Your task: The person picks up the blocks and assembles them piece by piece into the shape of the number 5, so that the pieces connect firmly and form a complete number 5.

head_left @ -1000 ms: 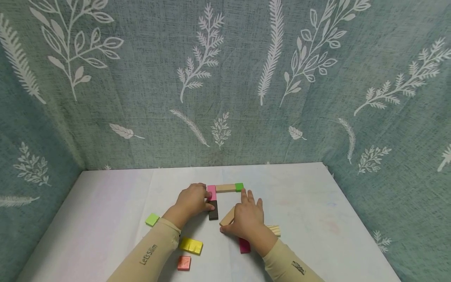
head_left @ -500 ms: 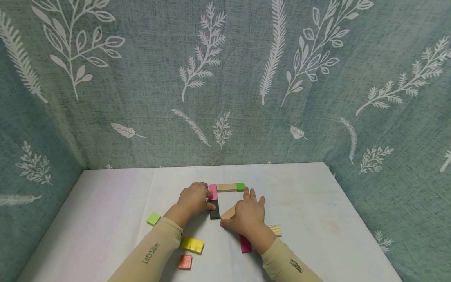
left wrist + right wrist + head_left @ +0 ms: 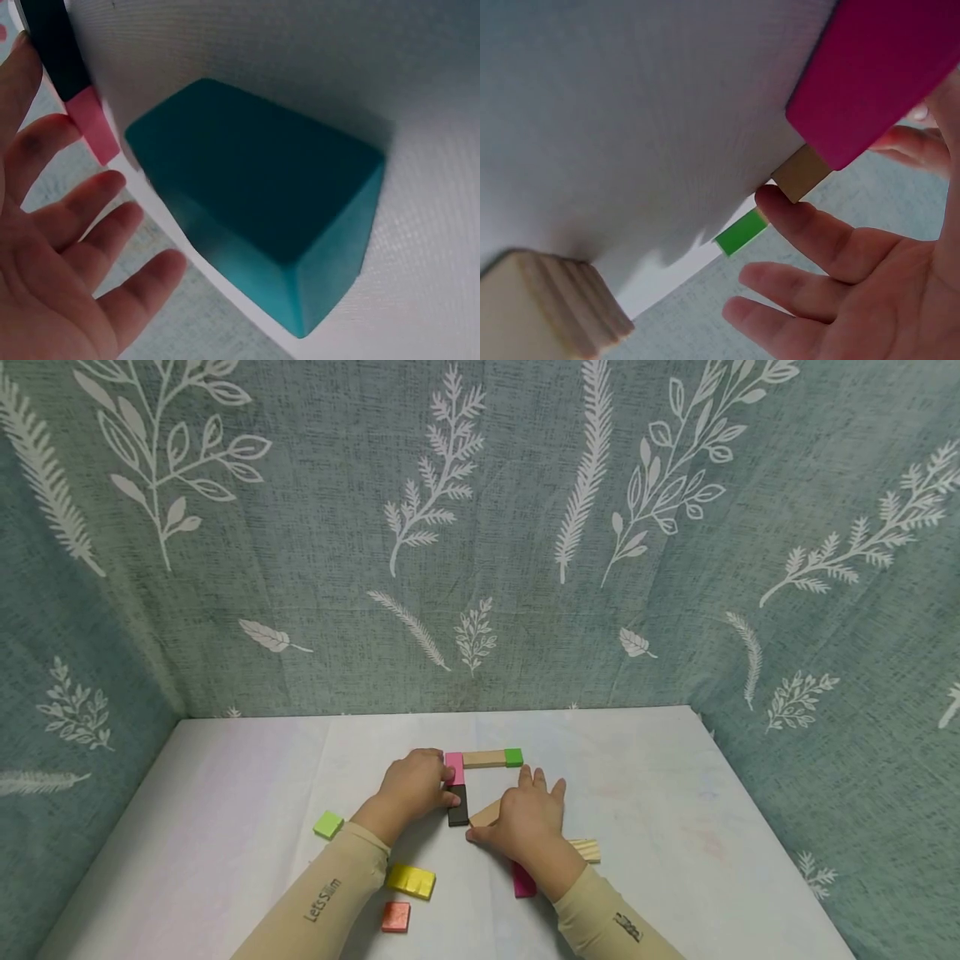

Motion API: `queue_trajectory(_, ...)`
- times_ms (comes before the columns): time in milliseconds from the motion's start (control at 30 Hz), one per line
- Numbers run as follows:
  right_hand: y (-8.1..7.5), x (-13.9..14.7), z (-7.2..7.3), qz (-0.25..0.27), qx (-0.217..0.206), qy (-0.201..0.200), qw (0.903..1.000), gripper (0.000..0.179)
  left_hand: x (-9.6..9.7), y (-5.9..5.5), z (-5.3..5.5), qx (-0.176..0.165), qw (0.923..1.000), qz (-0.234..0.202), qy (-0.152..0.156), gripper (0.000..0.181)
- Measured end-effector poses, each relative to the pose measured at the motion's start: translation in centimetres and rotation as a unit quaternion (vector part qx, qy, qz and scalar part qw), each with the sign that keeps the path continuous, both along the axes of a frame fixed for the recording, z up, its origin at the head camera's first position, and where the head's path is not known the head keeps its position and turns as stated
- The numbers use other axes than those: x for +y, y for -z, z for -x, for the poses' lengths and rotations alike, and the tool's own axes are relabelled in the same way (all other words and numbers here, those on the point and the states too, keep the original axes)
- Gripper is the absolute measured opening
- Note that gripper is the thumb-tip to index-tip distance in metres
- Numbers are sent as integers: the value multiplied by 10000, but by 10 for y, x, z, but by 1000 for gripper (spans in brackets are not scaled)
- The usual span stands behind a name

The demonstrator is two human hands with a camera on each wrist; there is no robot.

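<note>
My left hand [image 3: 412,783] lies along the left side of a pink block [image 3: 454,768] and a black block [image 3: 457,805], which stand end to end. Its thumb touches the black one and its index finger the pink one; the other fingers are spread in the left wrist view. My right hand [image 3: 530,820] holds a plain wooden block [image 3: 485,814] between thumb and index finger, slanted, one end at the black block's lower corner. The hand covers its far end. From the pink block's top, another wooden block [image 3: 483,759] runs right to a green block [image 3: 513,757].
Around the forearms lie a lime block [image 3: 328,825], a yellow block [image 3: 412,881], a red block [image 3: 396,917], a magenta block [image 3: 523,880] and a ridged wooden block [image 3: 584,851]. A teal block [image 3: 255,172] shows only in the left wrist view. Patterned cloth [image 3: 420,635] hangs behind the white table.
The slanted wooden block has turned and shifted toward the black block, its near end now beside it. The left hand stays in place; the whole view has drifted slightly.
</note>
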State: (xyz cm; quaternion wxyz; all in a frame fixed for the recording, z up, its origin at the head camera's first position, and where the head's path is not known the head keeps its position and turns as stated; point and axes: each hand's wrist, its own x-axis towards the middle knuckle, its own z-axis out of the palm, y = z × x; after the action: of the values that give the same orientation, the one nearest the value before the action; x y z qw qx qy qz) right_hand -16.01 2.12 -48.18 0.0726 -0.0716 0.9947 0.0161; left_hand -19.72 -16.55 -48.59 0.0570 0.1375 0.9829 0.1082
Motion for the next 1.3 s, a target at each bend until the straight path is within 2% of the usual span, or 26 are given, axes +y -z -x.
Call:
queue_trajectory(433,5,0,0,-117,197,-45,9997,100,1,-5,-3,136,9998,138,57,35)
queue_trajectory(767,-2,6,0,-72,122,-24,9999,100,1,-4,-3,216,9996,112,119,35)
queue_trajectory(867,-8,17,1,89,-2,66,9999,92,3,-5,-3,198,9995,174,186,34)
queue_trajectory(1100,-28,57,-2,618,-9,-11,9981,54,7,-9,-3,5,9995,248,200,31)
queue_trajectory(1200,-31,73,-6,868,84,-9,9962,47,8,-9,-3,-95,9993,336,130,38)
queue_trajectory(1300,-31,82,-10,1038,138,-7,9945,45,9,-10,-4,-59,9988,487,94,34)
